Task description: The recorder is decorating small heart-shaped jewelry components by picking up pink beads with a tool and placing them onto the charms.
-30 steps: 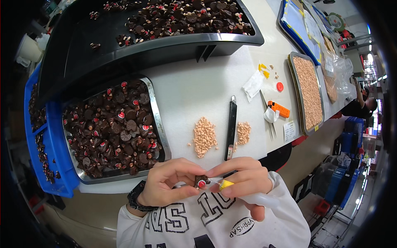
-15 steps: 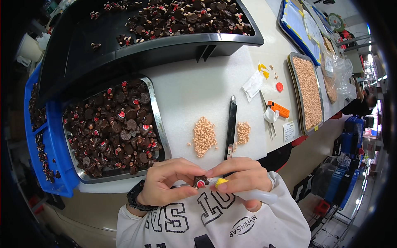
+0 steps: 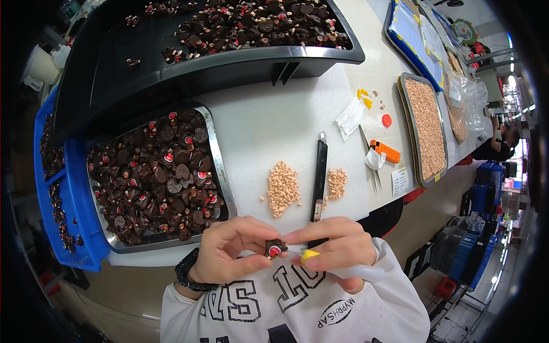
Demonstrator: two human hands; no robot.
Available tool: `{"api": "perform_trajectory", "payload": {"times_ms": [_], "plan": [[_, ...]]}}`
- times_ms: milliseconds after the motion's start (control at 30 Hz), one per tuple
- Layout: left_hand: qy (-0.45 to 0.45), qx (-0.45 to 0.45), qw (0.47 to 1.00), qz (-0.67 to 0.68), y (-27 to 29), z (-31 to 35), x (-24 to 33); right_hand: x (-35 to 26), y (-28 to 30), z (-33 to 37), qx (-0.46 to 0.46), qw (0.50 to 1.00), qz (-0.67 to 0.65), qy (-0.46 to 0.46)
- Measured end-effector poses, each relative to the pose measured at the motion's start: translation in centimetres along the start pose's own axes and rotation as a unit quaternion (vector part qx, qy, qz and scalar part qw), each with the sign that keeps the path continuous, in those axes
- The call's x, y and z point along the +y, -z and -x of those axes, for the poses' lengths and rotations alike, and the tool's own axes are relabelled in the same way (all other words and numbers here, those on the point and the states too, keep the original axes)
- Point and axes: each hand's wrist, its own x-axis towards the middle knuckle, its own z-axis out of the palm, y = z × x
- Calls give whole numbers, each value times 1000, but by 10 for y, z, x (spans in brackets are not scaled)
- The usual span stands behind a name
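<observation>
Small dark-brown, red-marked piece (image 3: 275, 247) pinched by left hand (image 3: 233, 250).
Yellow-tipped translucent bottle (image 3: 309, 255), gripped by right hand (image 3: 341, 249), now shifted slightly rightward.

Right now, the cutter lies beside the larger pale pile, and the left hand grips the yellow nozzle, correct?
Not the left hand: the head view shows the right hand gripping the yellow nozzle. The cutter does lie beside the larger pale pile.
</observation>
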Motion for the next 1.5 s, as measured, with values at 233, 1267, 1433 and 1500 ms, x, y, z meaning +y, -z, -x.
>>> {"api": "perform_trajectory", "payload": {"times_ms": [233,1267,1433,1500], "plan": [[-152,85,985,9,4,3,-6,1,6,5,53,985,148,-76],[52,-67,983,-161,-4,-8,11,-15,3,1,14,933,358,-25],[85,-71,983,-143,-7,-6,5,-6,-5,-3,-19,941,337,-11],[85,-78,981,-157,-5,-5,4,-5,-6,-5,-27,944,329,-18]]}}
